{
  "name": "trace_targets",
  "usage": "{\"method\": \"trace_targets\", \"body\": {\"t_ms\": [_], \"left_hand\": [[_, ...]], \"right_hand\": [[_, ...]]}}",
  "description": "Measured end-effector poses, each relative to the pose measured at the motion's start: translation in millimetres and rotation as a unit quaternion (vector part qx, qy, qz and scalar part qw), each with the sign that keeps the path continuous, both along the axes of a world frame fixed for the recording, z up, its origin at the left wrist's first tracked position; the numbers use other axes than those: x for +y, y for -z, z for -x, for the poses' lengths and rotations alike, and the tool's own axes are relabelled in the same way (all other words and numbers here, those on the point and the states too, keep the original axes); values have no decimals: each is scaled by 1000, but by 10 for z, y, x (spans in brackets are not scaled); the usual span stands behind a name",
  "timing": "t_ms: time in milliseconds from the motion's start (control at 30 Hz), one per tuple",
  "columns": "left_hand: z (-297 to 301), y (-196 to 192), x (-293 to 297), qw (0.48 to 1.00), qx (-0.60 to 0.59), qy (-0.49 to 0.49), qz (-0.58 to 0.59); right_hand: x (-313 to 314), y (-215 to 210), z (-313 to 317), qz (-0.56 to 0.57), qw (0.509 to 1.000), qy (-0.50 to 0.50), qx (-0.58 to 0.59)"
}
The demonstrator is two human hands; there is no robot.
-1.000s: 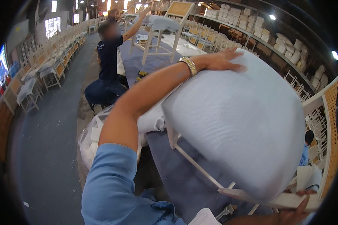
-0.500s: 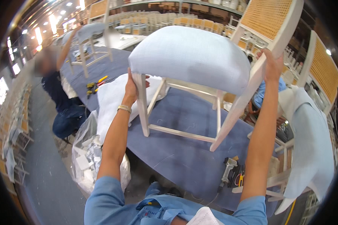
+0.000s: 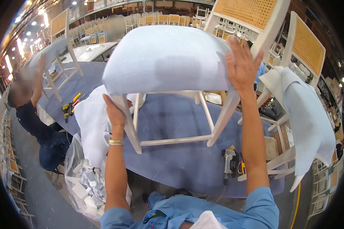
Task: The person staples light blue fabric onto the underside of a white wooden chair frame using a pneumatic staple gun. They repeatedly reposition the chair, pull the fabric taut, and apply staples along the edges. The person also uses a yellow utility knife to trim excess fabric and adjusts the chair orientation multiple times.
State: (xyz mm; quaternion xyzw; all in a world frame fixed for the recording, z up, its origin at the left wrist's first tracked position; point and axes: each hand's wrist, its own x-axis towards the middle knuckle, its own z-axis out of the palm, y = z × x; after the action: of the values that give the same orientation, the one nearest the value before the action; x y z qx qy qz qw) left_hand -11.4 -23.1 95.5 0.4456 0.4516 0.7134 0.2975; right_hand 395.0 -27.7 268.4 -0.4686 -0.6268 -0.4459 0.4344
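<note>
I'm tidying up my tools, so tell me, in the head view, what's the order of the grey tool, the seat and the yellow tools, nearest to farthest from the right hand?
From the right hand:
1. Seat: touching, its right side against the hand.
2. Grey tool: lower right, on the table.
3. Yellow tools: far left, on the table.

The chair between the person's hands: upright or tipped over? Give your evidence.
The chair is upright: its padded seat faces up, its cane back rises above, and its legs point down.
</note>
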Motion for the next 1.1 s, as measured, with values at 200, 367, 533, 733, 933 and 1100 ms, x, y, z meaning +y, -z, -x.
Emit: {"method": "trace_targets", "body": {"t_ms": [200,367,533,733,933,1100], "left_hand": [[-16,599,348,825,454,-296,-159],[-72,169,115,996,-52,62,-26],[14,144,197,999,10,1,-44],[52,63,-501,996,26,-73,-52],[-127,23,-366,987,85,-107,-86],[10,226,276,973,152,-136,-109]], "right_hand": [[65,-196,1583,254,964,-72,-16],[-55,-189,2946,285,945,-54,-154],[-103,-183,2937,259,946,-92,-169],[-286,191,1604,171,963,-177,-107],[-802,1520,-608,-45,838,-205,504],[25,2573,-516,169,648,-253,698]]}}
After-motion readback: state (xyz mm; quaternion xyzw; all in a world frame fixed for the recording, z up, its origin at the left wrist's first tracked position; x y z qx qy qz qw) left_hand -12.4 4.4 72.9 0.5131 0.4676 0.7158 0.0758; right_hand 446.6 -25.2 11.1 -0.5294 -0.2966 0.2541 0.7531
